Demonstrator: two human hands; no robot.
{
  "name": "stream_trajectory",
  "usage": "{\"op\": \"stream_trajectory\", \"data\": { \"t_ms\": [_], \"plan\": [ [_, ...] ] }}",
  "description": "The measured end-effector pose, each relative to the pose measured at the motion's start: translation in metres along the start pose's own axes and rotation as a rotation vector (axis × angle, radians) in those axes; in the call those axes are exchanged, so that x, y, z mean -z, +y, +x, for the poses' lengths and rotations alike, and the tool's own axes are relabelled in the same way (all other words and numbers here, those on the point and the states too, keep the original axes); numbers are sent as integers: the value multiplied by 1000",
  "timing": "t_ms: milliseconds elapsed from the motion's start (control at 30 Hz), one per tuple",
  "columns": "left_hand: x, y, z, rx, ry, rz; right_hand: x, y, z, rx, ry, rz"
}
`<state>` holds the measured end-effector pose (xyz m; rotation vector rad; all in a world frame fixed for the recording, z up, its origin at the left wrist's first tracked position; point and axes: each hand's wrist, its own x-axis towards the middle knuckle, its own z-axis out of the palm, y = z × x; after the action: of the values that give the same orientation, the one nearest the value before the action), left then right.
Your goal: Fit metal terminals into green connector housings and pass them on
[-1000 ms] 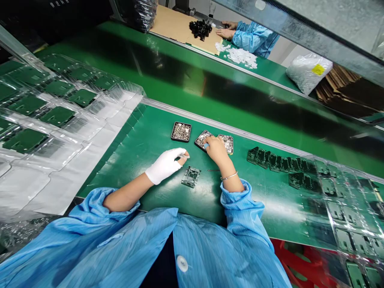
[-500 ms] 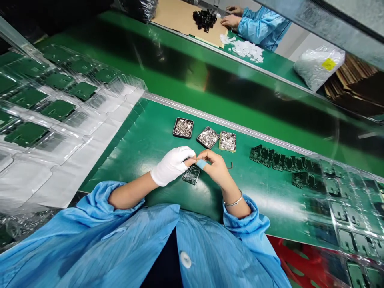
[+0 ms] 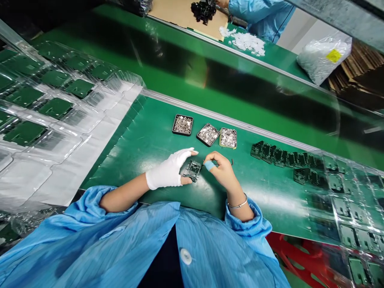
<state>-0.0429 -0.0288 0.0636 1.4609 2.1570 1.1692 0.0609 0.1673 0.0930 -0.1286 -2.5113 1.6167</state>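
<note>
The circuit board (image 3: 192, 171), probably light, stiff, fragile and best held by its edges, is framed by the widely spread left hand (image 3: 165, 174), beside the pinched right hand (image 3: 222, 170), whose contents cannot be told.

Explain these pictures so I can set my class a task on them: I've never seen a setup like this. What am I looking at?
There is no machine doing the work, only a person's bare-armed hands, seen from one camera worn on the head, looking forward and down. The left hand, in a white glove, opens around the left side of a small circuit board on the green table. The right hand's fingers are pinched together beside it; anything they hold is too small to make out. Beyond are three small trays of shiny pieces. More boards stand in rows to the right.
</note>
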Motion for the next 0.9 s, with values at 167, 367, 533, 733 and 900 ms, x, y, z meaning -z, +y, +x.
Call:
{"op": "stream_trajectory", "data": {
  "t_ms": [167, 367, 533, 733, 900],
  "plan": [
    [-11, -5, -1, 146, -57, 6, -6, 11, -3, 118, 4, -129],
    [-11, 3, 5, 51, 68, 20, -17, 15, -5, 193, -10, -294],
    [-11, 9, 3, 63, 83, 123, -19, 13, -7, 167, 0, -425],
    [1, 10, 6, 74, -34, 86, -27, 9, -10, 85, -38, -527],
    [7, 14, 17, 146, -130, 332, -34, 0, -7, 104, -107, -599]
  ]
}}
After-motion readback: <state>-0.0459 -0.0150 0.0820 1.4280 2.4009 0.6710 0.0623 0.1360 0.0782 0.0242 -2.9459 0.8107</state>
